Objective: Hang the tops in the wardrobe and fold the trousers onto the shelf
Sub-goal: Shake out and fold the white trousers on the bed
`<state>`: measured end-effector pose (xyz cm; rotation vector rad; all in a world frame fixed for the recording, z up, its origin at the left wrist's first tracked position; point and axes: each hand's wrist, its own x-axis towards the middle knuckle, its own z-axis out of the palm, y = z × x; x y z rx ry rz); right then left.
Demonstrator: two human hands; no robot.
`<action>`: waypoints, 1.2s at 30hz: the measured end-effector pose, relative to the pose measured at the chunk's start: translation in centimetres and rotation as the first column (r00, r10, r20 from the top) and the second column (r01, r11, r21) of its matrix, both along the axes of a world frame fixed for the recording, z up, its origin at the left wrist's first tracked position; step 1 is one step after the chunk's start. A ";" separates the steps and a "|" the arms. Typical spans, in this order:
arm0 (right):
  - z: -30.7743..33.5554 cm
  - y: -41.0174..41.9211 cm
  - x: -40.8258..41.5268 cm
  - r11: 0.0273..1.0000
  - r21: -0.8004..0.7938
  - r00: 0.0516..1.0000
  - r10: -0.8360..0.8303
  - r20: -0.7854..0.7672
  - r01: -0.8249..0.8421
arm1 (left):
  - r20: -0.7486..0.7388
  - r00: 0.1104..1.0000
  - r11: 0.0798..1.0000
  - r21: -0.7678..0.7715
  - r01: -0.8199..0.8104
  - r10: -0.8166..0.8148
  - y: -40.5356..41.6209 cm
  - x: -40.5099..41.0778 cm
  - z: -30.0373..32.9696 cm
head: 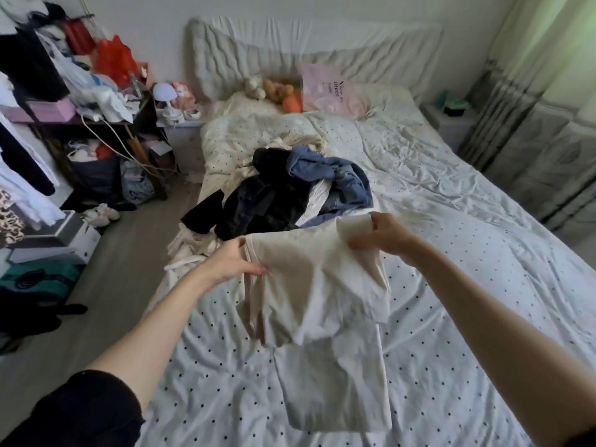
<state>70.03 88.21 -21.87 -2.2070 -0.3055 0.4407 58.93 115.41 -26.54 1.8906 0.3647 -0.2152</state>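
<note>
Both hands grip the cream top (309,285) over the near bed (451,253), left hand (232,261) pinching its left edge, right hand (383,233) its far-right corner, long axis hanging toward me, pile (290,188) beyond.

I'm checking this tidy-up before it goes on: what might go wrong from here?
The cream garment hangs bunched and half doubled between the left hand and right hand, so it may be hard to tell top from trousers. Its lower end rests on the dotted sheet and may drag. The clothes pile lies close behind and could snag.
</note>
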 end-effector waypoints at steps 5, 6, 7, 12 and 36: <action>-11.5 0.4 -0.7 0.988 -0.153 0.954 0.018 0.298 0.029 | 0.222 0.975 0.879 0.469 -0.089 -0.019 -2.0 -0.6 -10.0; -13.8 0.1 -1.2 0.975 -0.221 0.921 0.084 0.380 0.002 | 0.271 0.958 0.824 0.561 -0.079 -0.093 -2.4 -0.8 -11.9; -16.1 -0.3 -1.8 0.957 -0.290 0.880 0.155 0.449 -0.021 | 0.311 0.933 0.752 0.655 -0.072 -0.181 -2.9 -1.1 -13.6; -23.1 -3.1 -4.3 0.826 -0.557 0.686 0.455 0.568 -0.087 | 0.315 0.809 0.404 0.909 -0.106 -0.496 -4.9 -3.8 -19.7; -31.0 -1.6 -8.1 0.955 -0.244 0.984 -0.179 -0.027 0.167 | -0.349 0.879 0.567 0.672 0.476 -0.325 -4.4 6.5 -21.9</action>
